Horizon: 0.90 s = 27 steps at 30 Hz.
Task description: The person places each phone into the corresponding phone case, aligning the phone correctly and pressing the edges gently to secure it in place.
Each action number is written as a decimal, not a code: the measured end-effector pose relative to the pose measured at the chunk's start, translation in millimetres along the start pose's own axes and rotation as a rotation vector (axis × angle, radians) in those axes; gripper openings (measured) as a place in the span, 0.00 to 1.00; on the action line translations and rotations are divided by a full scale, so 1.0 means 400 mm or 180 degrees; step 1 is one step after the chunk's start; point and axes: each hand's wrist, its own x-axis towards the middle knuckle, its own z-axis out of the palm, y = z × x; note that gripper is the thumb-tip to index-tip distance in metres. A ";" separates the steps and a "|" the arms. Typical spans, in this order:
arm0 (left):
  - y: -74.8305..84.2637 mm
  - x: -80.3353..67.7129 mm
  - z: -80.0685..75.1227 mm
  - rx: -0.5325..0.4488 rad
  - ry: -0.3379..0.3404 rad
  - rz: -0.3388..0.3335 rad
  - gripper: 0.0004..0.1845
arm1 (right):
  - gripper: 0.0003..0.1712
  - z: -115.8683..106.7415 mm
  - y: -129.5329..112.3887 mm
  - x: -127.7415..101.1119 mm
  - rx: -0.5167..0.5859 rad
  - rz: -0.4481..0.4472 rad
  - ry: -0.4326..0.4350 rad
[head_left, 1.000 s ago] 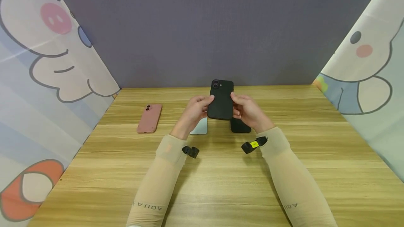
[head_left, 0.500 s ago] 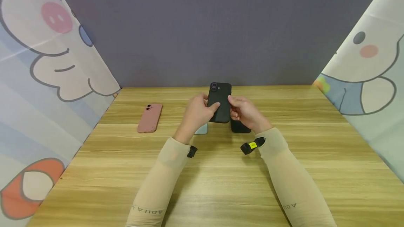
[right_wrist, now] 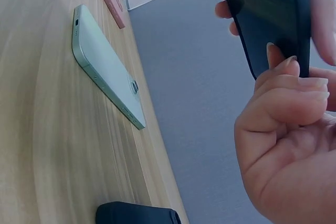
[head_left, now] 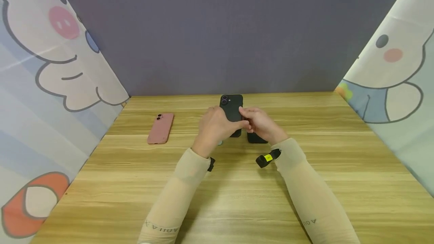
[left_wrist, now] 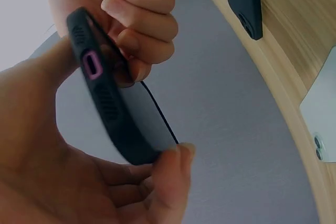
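Held phone (head_left: pixel 232 107) has shifted toward the table's (head_left: pixel 251 199) left edge; left hand (head_left: pixel 217 125) and right hand (head_left: pixel 262 121) fingers curl round its sides; I'd grip there, it's probably slippery.

I hold the phone (head_left: pixel 232 105) off the table (head_left: pixel 237 191) between my left hand (head_left: pixel 216 125) and right hand (head_left: pixel 264 123): matte black, round-cornered, tilted, its back toward me with two round lenses (head_left: pixel 224 100) at the upper left. Its dark, glossy screen (right_wrist: pixel 268 19) faces away, and the lower end, nearer me, has a pink-rimmed port (left_wrist: pixel 92 65) between two grilles (left_wrist: pixel 108 103).
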 end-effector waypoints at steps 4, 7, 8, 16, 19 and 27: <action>0.005 -0.002 -0.003 0.0065 0.0003 0.0003 0.48 | 0.26 0.003 -0.003 0.002 -0.0004 0.0042 -0.0018; 0.005 -0.002 -0.006 0.0078 -0.0048 0.0002 0.45 | 0.25 0.006 -0.005 0.004 -0.0072 0.0106 -0.0003; 0.004 -0.002 -0.007 0.0077 -0.0067 -0.0005 0.43 | 0.25 0.007 -0.006 0.004 -0.0096 0.0128 0.0002; -0.008 0.008 -0.002 0.0133 -0.0149 -0.0042 0.37 | 0.25 0.009 -0.008 0.002 -0.0300 0.0270 0.0021; -0.015 0.014 -0.001 0.0169 -0.0165 -0.0071 0.38 | 0.25 0.009 -0.010 0.003 -0.0409 0.0301 0.0031; -0.037 0.028 -0.006 0.0177 -0.0167 -0.0162 0.36 | 0.22 -0.006 -0.017 0.006 -0.0652 0.0313 0.0150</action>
